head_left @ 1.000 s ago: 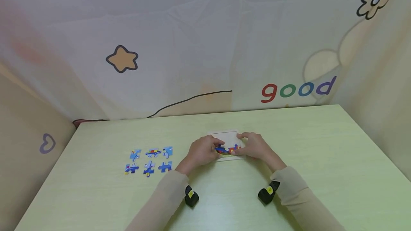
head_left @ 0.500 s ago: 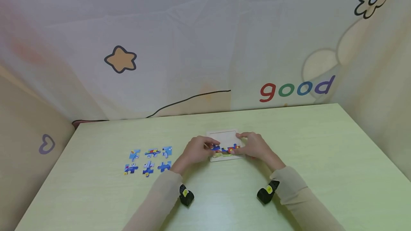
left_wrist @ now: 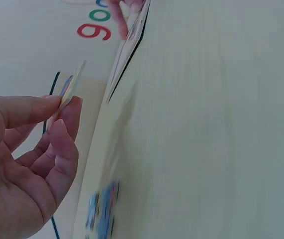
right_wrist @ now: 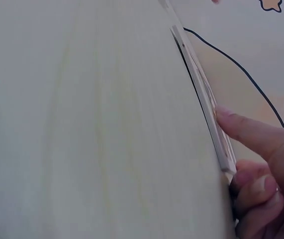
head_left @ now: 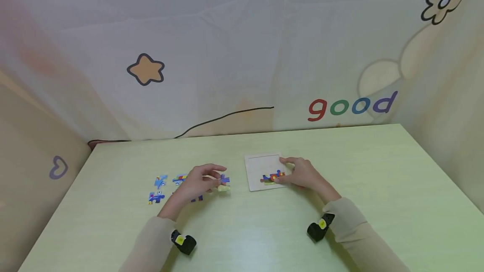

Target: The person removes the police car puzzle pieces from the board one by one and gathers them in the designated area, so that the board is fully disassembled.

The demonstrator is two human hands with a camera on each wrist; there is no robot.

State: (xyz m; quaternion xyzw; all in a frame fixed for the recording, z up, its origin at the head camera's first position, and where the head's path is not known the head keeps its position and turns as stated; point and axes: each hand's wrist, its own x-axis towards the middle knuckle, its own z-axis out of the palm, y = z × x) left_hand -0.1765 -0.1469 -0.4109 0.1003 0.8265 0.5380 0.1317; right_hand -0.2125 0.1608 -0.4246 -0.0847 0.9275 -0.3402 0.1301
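My left hand [head_left: 198, 183] pinches a blue and yellow-green jigsaw piece [head_left: 224, 183] between thumb and fingers, held above the table to the left of the board. Seen edge-on in the left wrist view, the same jigsaw piece [left_wrist: 72, 85] stands tilted at the fingertips. At the right edge of the white puzzle board [head_left: 261, 163], my right hand [head_left: 302, 173] grips the rim, its thumb pressing on top and other fingers curled at the side. Joined red and blue jigsaw pieces [head_left: 267, 178] lie in the lower right of the board, partly under the thumb.
Several loose jigsaw pieces [head_left: 156, 197] lie in rows on the pale table [head_left: 249, 234] at the left, some hidden behind my left hand. A printed curtain [head_left: 223, 53] hangs along the table's back edge.
My left hand has lifted a jigsaw piece out of the board's lower left and carried it left. The right hand has stayed at the board's right edge.
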